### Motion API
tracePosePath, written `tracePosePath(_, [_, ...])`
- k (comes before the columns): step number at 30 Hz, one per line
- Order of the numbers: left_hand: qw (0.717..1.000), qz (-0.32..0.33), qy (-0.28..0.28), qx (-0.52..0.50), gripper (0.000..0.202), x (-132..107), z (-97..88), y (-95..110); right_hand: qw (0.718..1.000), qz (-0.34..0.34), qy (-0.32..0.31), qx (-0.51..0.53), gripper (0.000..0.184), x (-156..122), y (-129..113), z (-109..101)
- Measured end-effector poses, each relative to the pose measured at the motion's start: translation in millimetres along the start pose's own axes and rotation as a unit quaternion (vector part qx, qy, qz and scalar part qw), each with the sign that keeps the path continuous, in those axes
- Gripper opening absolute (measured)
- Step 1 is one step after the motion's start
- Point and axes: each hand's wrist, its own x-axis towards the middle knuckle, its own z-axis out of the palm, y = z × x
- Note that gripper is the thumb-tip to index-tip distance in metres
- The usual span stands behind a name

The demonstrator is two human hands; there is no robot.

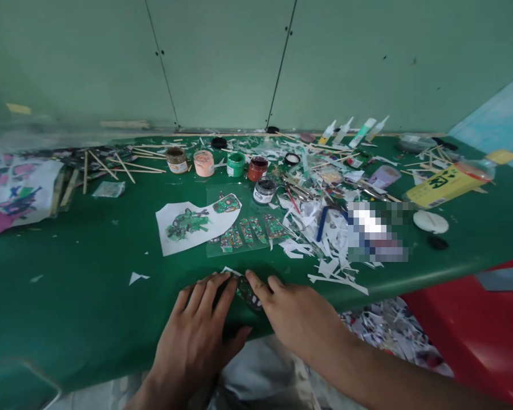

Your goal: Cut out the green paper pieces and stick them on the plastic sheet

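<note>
At the front of the table, a small dark green patterned piece (pixel 248 293) with a white paper edge lies between my hands, partly covered by them. My left hand (pixel 196 324) rests with fingers stretched out, its fingertips at the piece's upper left and its thumb apart. From the right, my right hand (pixel 297 313) lays a straight index finger on the top of the piece; its thumb is hidden. Just beyond lie a white paper cutout (pixel 166 242) with a green figure on it and a clear sheet (pixel 256 250) carrying several green patterned shapes.
Open paint jars (pixel 204 163) stand in a row behind the cutout. White paper scraps (pixel 337 250) cover the right side, with a blue-handled tool (pixel 322 223) among them. A yellow-labelled bottle (pixel 444 185) lies at right. Wooden sticks (pixel 149 169) lie at the back left.
</note>
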Motion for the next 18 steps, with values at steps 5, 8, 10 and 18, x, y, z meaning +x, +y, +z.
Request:
tracePosePath(5, [1.0,-0.002,-0.001,0.014,0.05,-1,0.3,2,1.0,0.006,0.004,0.004,0.069,-4,-1,1])
tracePosePath(8, [1.0,-0.001,0.002,0.013,0.051,-2,1.1,2,1.0,0.009,0.01,-0.001,0.07,-7,0,2])
tracePosePath(10, [1.0,-0.002,0.001,0.01,0.05,-3,1.4,2,1.0,0.01,0.01,-0.005,0.07,-8,1,2])
tracePosePath(18, [1.0,0.006,0.002,0.018,0.049,-3,2.9,0,1.0,0.0,0.001,-0.003,0.073,-11,6,2])
